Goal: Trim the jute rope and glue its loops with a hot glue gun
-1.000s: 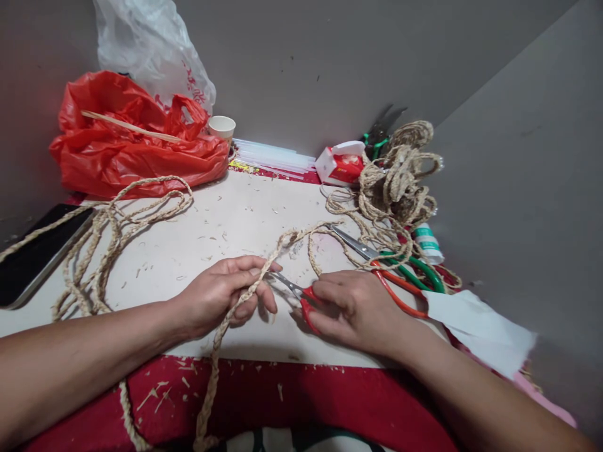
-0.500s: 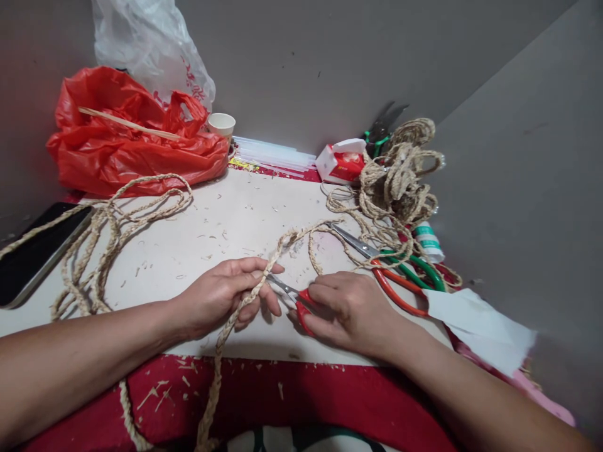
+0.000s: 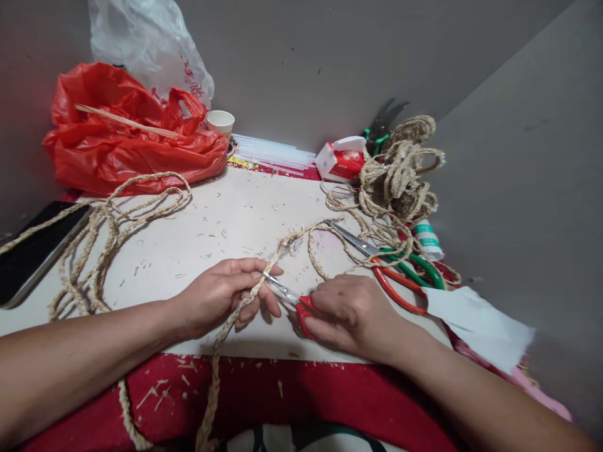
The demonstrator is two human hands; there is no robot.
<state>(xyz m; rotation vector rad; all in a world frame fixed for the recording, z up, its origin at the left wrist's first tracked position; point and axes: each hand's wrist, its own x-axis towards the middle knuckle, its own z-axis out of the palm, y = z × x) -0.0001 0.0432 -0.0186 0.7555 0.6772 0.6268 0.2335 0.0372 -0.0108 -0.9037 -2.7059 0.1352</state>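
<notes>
compared with the view one second earlier, the small red-handled scissors sit slightly nearer the left grip. their tips now overlie the braided rope beside the left fingertips, and the blades appear closer together. the left grip is almost unmoved. as a judgement, this change puts the cutting edges in working position at the held section. whether any fibre is severed cannot be told.

the left grip pinches the rope between thumb and forefinger, with the remaining fingers loosely curled beneath. the right grip is closed around the scissor handles.

the rope is pale straw-coloured, with an uneven plait. it runs from below the left grip, across its fingertips, and onward beyond it to the far right. just past the fingertips it thickens and looks rougher; farther on it thins, ending near the tips of the orange-handled scissors. a loose rope coil lies left of the left grip, and fine shavings are scattered over the desk beyond it.
</notes>
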